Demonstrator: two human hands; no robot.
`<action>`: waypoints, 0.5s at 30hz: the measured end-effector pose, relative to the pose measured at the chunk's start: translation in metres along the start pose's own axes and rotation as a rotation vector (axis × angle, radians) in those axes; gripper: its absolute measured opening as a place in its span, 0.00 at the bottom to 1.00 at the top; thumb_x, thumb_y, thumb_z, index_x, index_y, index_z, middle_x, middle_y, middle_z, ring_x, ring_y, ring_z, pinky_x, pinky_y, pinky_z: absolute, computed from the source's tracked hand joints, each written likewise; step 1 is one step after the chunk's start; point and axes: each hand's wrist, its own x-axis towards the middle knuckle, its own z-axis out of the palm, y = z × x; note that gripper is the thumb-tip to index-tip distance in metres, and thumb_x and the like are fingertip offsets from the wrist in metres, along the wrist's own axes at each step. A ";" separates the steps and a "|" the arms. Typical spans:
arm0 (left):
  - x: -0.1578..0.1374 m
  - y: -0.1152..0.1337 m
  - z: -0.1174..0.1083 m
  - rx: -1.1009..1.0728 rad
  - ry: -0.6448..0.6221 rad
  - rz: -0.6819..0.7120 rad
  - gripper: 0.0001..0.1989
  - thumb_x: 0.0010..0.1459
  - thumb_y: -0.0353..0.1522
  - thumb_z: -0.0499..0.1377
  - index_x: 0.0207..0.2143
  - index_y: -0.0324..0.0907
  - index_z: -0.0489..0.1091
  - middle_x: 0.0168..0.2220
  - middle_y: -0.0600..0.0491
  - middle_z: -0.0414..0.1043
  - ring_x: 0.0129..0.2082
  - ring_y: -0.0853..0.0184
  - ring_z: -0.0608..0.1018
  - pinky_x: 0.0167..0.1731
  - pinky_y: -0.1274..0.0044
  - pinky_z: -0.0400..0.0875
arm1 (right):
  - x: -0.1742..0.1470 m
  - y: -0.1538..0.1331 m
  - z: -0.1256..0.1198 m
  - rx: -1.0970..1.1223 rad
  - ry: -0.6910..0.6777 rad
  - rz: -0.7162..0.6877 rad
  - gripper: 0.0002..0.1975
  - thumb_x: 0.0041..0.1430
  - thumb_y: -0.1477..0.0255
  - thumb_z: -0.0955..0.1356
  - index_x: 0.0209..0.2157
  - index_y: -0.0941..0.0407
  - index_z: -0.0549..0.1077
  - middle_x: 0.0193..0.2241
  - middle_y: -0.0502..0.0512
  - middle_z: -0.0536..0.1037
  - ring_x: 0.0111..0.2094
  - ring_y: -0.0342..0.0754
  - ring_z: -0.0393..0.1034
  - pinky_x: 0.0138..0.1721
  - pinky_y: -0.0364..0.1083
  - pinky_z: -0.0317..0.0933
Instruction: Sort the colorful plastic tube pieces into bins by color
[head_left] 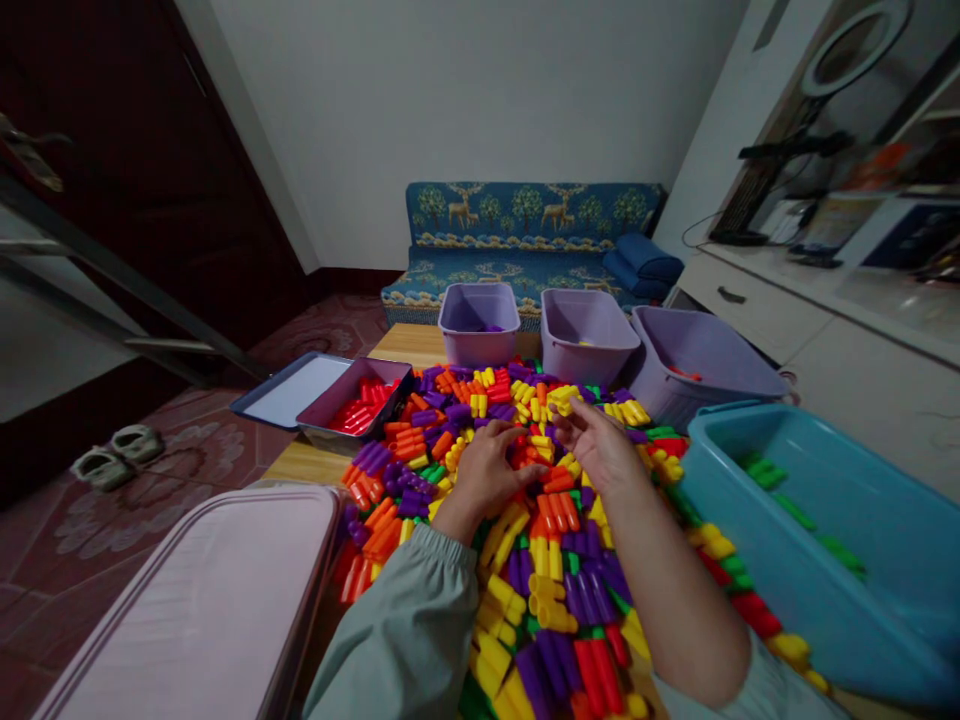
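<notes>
Looks dim overall, with flat, cool light spread across the pale wall (480, 100). Seems to fall from above, leaving soft highlights on the plastic building blocks (592, 598) and a dull sheen on the countertop (862, 297). Sinks to near-black on the dark red door (127, 150), save for a glint on its handle (34, 153). Shows wide-angle distortion, stretching the pink lid (210, 600) and teal tub (795, 545) toward the corners. Blurs at far right, softening the ring light (810, 78).
</notes>
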 end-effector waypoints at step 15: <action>0.002 -0.001 -0.001 -0.017 -0.015 -0.016 0.25 0.53 0.47 0.63 0.48 0.43 0.76 0.51 0.47 0.72 0.50 0.57 0.74 0.51 0.69 0.69 | 0.076 -0.070 0.069 0.110 0.176 -0.132 0.05 0.59 0.81 0.65 0.29 0.59 0.69 0.20 0.48 0.73 0.19 0.37 0.68 0.20 0.33 0.64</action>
